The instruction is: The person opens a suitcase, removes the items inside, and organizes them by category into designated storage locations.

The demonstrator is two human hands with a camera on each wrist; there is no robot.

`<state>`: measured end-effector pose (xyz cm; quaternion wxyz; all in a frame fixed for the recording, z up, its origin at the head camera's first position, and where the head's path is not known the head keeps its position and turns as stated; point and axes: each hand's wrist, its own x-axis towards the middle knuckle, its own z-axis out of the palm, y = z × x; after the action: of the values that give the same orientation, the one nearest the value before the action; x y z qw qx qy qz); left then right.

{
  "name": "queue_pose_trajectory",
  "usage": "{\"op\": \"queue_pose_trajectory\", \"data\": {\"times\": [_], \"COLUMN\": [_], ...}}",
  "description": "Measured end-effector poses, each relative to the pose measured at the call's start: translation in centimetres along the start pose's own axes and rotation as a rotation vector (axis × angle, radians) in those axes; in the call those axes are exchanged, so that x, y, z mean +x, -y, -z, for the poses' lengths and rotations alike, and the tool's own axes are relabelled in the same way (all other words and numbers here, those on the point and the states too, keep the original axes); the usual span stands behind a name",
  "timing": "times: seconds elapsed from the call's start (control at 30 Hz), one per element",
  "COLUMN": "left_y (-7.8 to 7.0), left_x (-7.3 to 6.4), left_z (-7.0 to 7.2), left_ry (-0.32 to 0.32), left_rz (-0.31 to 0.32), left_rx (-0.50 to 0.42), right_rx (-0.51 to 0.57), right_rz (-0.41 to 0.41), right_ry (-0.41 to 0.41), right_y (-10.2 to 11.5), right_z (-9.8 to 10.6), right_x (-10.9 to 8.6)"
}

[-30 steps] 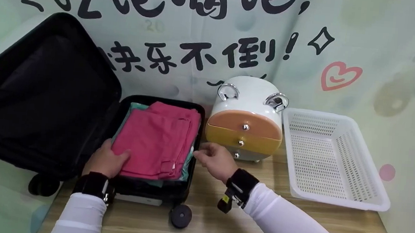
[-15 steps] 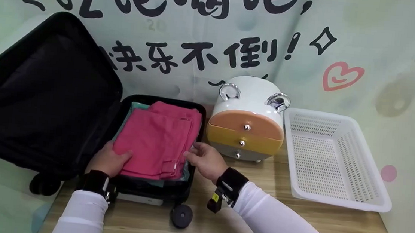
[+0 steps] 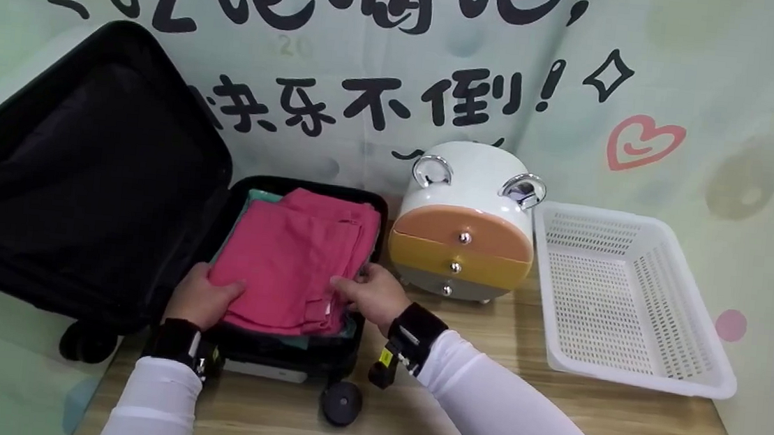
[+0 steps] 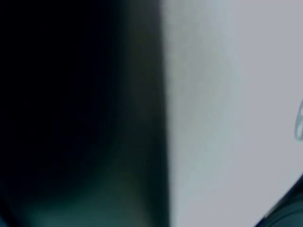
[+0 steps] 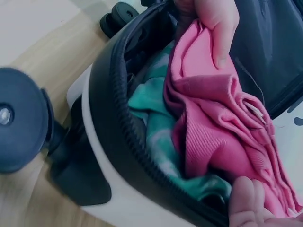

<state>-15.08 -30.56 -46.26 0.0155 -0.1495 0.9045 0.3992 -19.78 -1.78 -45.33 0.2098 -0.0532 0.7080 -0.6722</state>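
Observation:
A folded pink garment (image 3: 285, 265) with a ribbed band lies on top of a green-and-white patterned cloth (image 5: 158, 125) inside the open suitcase (image 5: 137, 156). My left hand (image 3: 203, 296) grips the garment's near left edge, thumb on top and fingers mostly hidden under the cloth. At its right edge my right hand (image 3: 377, 295) pinches the fabric, thumb above and the other fingers down by the suitcase wall. The right wrist view catches both hands on the garment. In the left wrist view there is only dark blur and a pale surface.
The suitcase lid (image 3: 88, 184) leans open at the left. To the right stand a small white drawer cabinet (image 3: 465, 217) with chrome ear-like rings and a white perforated basket (image 3: 603, 306). A suitcase wheel (image 3: 341, 404) juts toward the front of the wooden table (image 3: 425, 417).
My right hand has moved left from the suitcase rim onto the garment's right edge, and its thumb now lies over the fabric. The left hand keeps its hold.

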Motion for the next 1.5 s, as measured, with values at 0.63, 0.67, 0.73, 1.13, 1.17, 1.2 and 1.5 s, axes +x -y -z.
{"op": "queue_pose_trajectory", "data": {"times": [0.63,0.67,0.73,1.13,1.17,1.2,1.5], "left_y": [-2.9,-3.0,-3.1,-3.6,-3.7,-3.7,-3.2], "left_x": [-0.7,-0.8,-1.1,-4.9,-5.2,-5.5,-8.5], "left_z": [-1.5,-1.6,-1.7,-2.8,-2.9,-3.0,-3.5], "left_ry": [-0.129,-0.128,-0.125,-0.171,-0.171,-0.168,-0.156], "left_rz": [-0.187,-0.192,-0.200,-0.341,-0.354,-0.363,-0.342], "left_rx": [-0.120,-0.130,-0.154,-0.460,-0.472,-0.484,-0.614], "right_rx": [-0.038,-0.045,-0.043,0.211,0.178,0.140,0.063], "right_rz": [-0.048,-0.047,-0.045,0.131,0.155,0.179,0.331], "right_ry": [-0.195,-0.213,-0.233,-0.067,-0.053,-0.042,0.051], "right_y": [1.1,1.0,0.9,1.3,1.5,1.5,2.2], "right_z": [-2.8,-2.8,-2.7,-2.2,-2.1,-2.0,-0.2], "right_x": [0.5,0.6,0.6,-0.7,-1.0,-1.3,-4.2]}}
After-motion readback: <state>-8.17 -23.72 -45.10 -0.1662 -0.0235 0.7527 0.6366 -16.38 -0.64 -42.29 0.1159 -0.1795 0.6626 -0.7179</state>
